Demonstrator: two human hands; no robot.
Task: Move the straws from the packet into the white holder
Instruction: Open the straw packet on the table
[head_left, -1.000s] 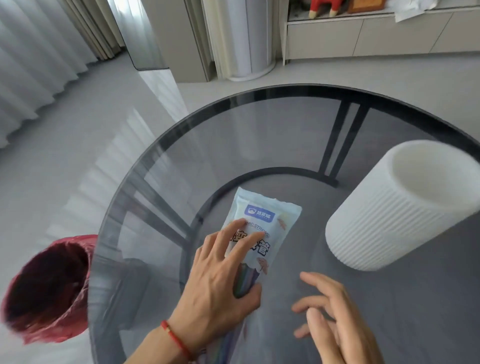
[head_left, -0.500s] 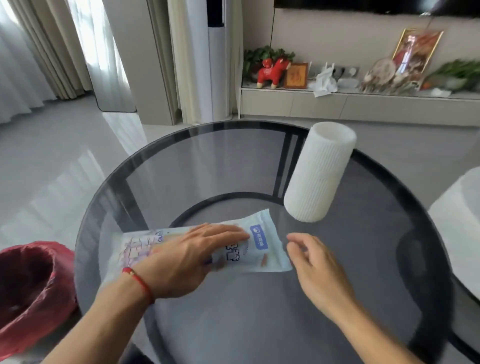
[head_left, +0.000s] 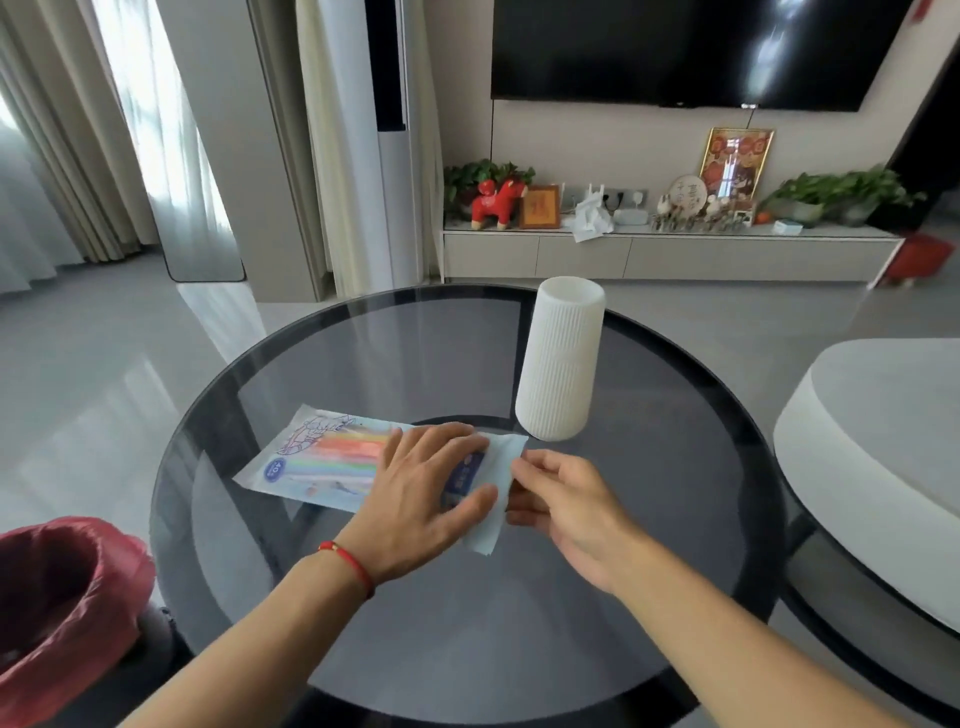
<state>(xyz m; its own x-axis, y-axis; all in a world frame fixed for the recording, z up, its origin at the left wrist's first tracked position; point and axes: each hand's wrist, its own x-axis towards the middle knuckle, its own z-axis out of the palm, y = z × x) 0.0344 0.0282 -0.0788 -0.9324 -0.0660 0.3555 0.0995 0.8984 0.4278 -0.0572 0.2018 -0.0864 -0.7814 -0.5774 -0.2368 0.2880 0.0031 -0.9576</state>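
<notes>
A flat plastic packet (head_left: 322, 460) of coloured straws lies on the round dark glass table (head_left: 467, 649), its long side running left to right. My left hand (head_left: 423, 499) lies flat on the packet's right half, fingers spread, pressing it down. My right hand (head_left: 561, 499) pinches the packet's right end between thumb and fingers. The white ribbed holder (head_left: 561, 364) stands upright just beyond the packet's right end, apart from both hands. Its inside is hidden.
A bin with a red liner (head_left: 57, 608) stands on the floor at the lower left. A white round table (head_left: 878, 457) sits to the right. A low TV cabinet (head_left: 665, 254) with ornaments runs along the far wall.
The camera has tilted up and back. The packet has turned from pointing away to lying sideways. My right hand has closed onto its right end; my left hand stays on top.
</notes>
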